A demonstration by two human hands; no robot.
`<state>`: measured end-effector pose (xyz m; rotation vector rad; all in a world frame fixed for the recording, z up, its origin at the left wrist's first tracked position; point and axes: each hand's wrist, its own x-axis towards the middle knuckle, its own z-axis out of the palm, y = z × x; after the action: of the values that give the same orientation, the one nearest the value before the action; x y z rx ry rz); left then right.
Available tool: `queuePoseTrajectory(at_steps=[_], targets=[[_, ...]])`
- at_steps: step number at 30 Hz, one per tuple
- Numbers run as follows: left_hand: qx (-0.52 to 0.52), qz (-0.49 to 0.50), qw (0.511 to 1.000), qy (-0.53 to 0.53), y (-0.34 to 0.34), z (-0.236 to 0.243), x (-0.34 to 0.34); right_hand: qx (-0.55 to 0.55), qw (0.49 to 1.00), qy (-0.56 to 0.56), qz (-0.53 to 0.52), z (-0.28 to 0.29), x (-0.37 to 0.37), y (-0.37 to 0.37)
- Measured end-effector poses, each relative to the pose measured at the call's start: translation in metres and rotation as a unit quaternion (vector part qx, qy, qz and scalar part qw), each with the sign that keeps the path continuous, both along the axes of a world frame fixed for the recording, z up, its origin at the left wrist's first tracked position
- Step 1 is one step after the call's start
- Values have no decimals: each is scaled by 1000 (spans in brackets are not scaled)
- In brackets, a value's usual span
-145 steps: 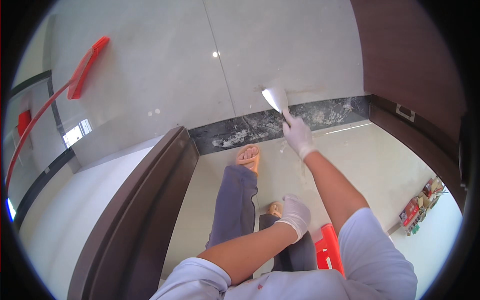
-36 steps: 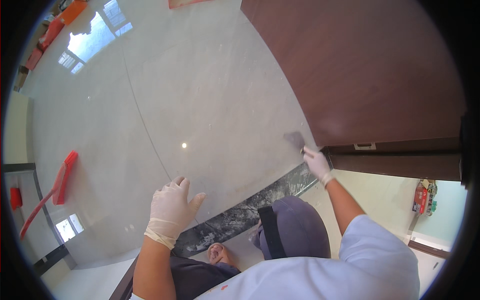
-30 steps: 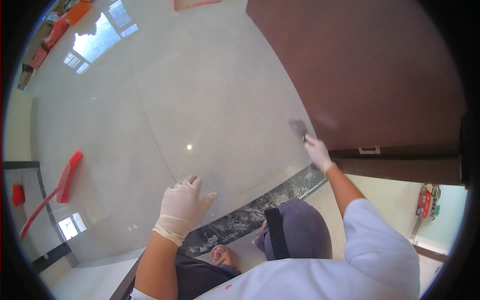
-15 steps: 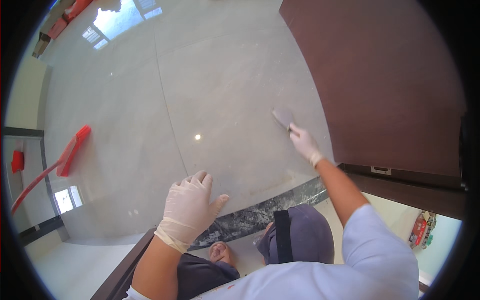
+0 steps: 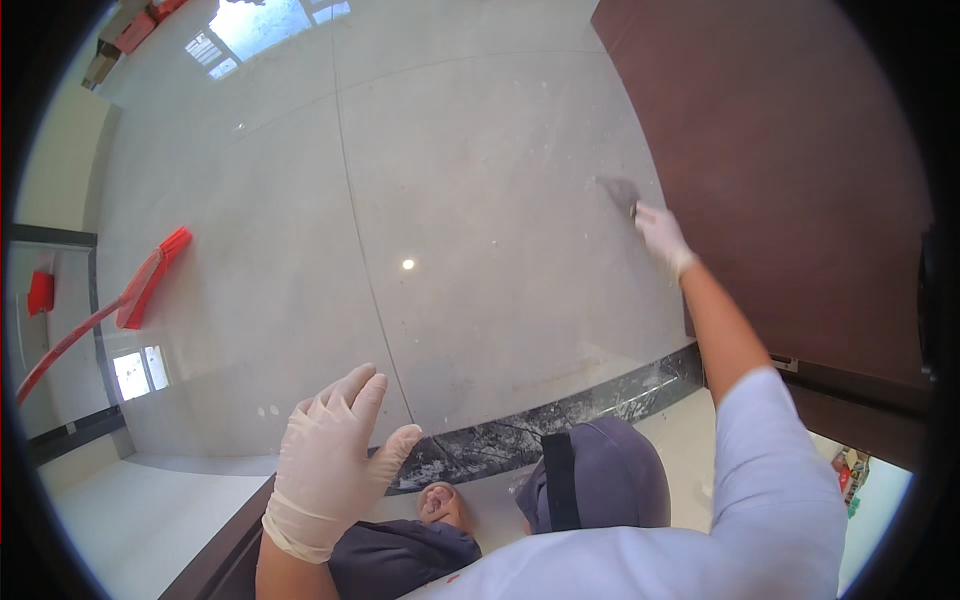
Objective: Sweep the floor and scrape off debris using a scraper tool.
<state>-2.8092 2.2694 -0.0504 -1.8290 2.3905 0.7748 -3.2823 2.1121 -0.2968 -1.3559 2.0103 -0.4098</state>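
My right hand [image 5: 664, 236], in a white glove, is closed round the handle of a scraper [image 5: 620, 193] with a wide flat blade. The blade lies at the grey tiled floor [image 5: 480, 300], close to the brown door panel on the right; it is a little blurred. Small white specks dot the floor around it. My left hand [image 5: 335, 460], gloved too, hangs above the floor near my left knee. Its thumb stands away from the fingers, and nothing is in it.
A red broom [image 5: 150, 280] lies at the left. The brown door panel [image 5: 780, 170] borders the right side. A dark marble threshold strip [image 5: 500, 432] runs before my feet. Red and brown boxes [image 5: 130, 35] sit at the far left, and a red item [image 5: 40, 292] stands beyond the broom.
My right hand has carried the scraper farther away and to the right, nearer the brown panel. My left hand has come lower and to the left, still empty.
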Motion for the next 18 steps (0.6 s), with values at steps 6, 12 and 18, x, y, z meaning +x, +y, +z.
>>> queuePoseTrajectory(at_steps=[6, 12, 18], targets=[[56, 4, 998, 1, 5, 3, 11, -34, 998, -44, -28, -48, -48, 11], [23, 35, 998, -39, 12, -1, 13, 99, 983, -108, -107, -6, -43, -34], [21, -9, 1000, 4, 10, -1, 14, -105, 978, 173, -44, -16, -34, -22]])
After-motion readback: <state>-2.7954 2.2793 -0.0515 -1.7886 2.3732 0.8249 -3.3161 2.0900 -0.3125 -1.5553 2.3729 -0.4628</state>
